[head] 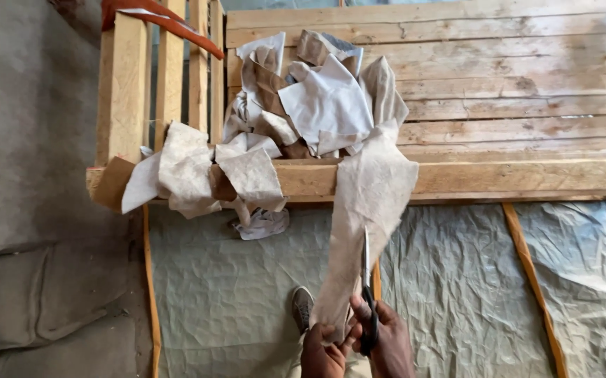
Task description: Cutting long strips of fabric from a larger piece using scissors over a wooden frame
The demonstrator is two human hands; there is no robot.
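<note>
While the left hand (322, 353) pinches the beige fabric strip (367, 210) hanging off the wooden frame (499, 175), right hand (390, 343) grips the scissors (367, 294); hold the strip taut, blades square to the edge.

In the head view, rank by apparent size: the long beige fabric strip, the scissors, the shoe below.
1. Long beige fabric strip
2. Scissors
3. Shoe, partly hidden and farther away, so its rank is unsure.

Both hands low at bottom centre, side by side below the wooden frame (457, 178). Left hand (322, 353) pinched shut, fingers curled, knuckles up. Right hand (390, 343) just right of it, fingers closed in a grip, thumb pointing toward frame.
</note>
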